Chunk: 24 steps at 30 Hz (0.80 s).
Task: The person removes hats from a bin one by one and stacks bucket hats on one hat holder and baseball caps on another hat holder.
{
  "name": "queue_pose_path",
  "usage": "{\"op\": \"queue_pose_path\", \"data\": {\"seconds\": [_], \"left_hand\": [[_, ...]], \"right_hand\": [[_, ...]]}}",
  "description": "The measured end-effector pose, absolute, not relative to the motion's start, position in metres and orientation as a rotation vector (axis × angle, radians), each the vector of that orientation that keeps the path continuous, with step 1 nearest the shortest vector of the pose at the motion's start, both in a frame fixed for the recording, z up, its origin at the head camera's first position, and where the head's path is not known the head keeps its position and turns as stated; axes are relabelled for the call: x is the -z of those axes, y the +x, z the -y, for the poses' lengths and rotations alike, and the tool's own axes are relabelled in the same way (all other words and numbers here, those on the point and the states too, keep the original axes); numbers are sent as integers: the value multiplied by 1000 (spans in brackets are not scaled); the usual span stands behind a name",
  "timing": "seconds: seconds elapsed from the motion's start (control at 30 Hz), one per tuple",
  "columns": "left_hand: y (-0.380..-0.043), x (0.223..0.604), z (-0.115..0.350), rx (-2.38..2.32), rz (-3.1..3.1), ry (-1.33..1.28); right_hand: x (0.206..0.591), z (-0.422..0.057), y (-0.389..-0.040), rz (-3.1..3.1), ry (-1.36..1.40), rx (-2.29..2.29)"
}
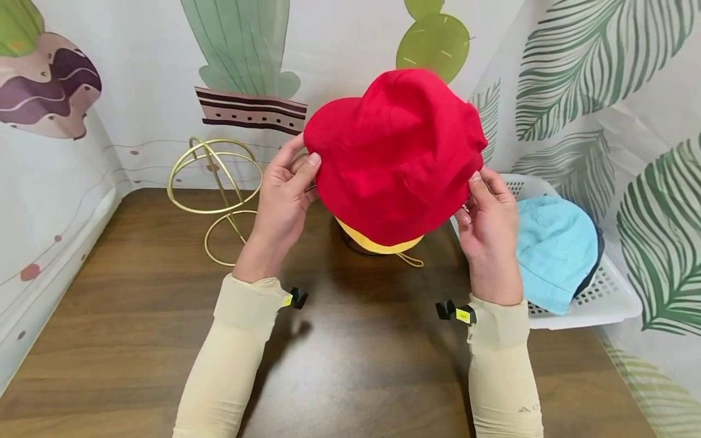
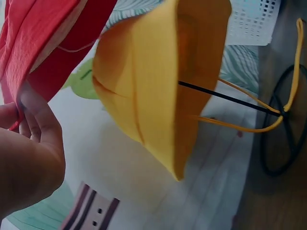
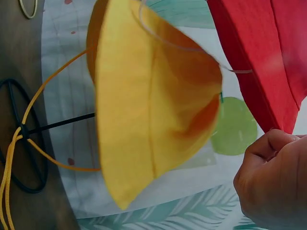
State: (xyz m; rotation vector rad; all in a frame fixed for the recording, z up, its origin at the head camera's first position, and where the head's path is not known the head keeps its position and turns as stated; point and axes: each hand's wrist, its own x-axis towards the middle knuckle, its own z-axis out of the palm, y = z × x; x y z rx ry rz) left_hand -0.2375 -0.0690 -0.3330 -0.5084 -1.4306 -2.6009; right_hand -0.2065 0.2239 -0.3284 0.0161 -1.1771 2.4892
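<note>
Red and soft-looking, the cloth hat (image 1: 394, 158) is directly above the yellow hat (image 3: 124, 110), with a gap showing between them in the right wrist view. The left hand (image 1: 282, 194) pinches one side of its brim and the right hand (image 1: 493, 222) pinches the opposite side; gripping both edges probably keeps the limp brim spread. Beneath the yellow hat, a black stand (image 2: 230, 99) props it up off the table (image 1: 361, 377). A gold stand (image 1: 202, 212) is left of the yellow hat. To its right, a white basket (image 1: 580, 320) holds a light-blue hat (image 1: 558, 249), its walls likely keeping that hat contained.
</note>
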Motion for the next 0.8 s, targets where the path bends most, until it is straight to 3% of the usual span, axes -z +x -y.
{"op": "queue_pose_path", "data": {"seconds": [0.8], "left_hand": [[-267, 372, 58, 2671, 1546, -209]], "right_hand": [[363, -227, -241, 1201, -279, -2638]]}}
